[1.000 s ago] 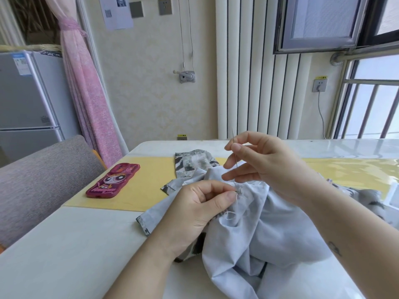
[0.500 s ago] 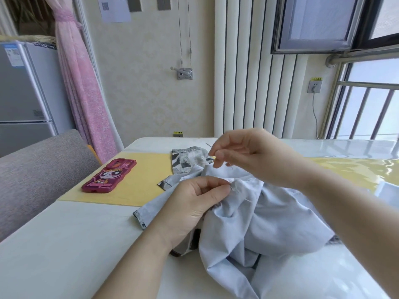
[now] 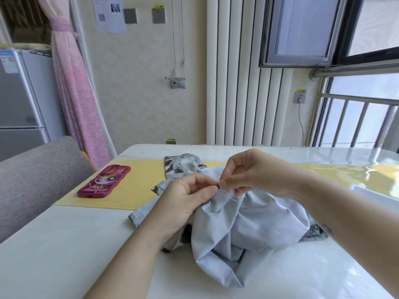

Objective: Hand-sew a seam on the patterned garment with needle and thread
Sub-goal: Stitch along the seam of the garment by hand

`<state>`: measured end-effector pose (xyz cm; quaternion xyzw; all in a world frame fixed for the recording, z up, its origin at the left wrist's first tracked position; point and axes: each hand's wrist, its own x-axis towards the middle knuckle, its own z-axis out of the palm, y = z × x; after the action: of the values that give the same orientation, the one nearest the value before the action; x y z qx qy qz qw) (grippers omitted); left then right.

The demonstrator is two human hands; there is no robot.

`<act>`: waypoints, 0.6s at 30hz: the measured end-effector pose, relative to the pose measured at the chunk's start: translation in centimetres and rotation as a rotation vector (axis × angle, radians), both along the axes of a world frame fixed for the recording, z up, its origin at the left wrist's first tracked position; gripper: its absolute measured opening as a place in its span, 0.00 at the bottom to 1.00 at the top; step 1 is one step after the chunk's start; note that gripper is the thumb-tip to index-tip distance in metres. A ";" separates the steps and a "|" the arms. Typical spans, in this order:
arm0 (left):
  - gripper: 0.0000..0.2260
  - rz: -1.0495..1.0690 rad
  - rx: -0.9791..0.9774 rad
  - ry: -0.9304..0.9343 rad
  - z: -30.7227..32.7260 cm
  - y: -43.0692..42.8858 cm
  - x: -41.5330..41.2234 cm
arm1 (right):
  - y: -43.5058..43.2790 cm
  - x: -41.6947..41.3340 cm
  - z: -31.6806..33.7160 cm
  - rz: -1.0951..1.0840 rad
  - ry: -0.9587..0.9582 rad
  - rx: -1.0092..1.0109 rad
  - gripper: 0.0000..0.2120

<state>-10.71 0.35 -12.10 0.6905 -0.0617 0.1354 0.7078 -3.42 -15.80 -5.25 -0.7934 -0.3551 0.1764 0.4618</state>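
I see the left hand (image 3: 185, 201) at centre frame pinching a fold of the garment (image 3: 248, 223), which lies bunched on the table (image 3: 64, 255) towards the lower right. The right hand (image 3: 254, 171) pinches the needle (image 3: 217, 172) just beside that fold. A phone (image 3: 104, 182) lies at centre left.

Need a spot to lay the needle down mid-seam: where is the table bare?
Bare: the white table this side of the yellow mat, left of the left hand; the mat strip between phone and garment. Crowded: the centre, where the right hand, pinching the needle, meets it on the garment.
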 end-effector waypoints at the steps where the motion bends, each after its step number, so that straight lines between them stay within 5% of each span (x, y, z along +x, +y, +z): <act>1: 0.09 -0.030 0.002 0.008 0.4 0.2 -0.3 | -0.2 -0.1 0.1 -0.001 0.050 0.035 0.06; 5: 0.10 -0.114 0.129 0.090 2.2 0.4 -1.5 | -1.0 -0.7 1.2 0.004 0.207 0.208 0.07; 11: 0.11 0.307 0.438 0.137 4.3 -0.5 -1.1 | -0.5 -2.0 1.6 -0.018 0.110 0.387 0.08; 18: 0.12 0.735 0.251 -0.299 7.4 -3.0 -2.5 | 1.3 -5.4 5.5 0.057 0.142 0.661 0.08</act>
<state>-13.18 -2.64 -4.66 0.7204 0.0705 0.4692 0.5059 -8.84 -14.48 0.20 -0.5762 -0.3820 0.1197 0.7125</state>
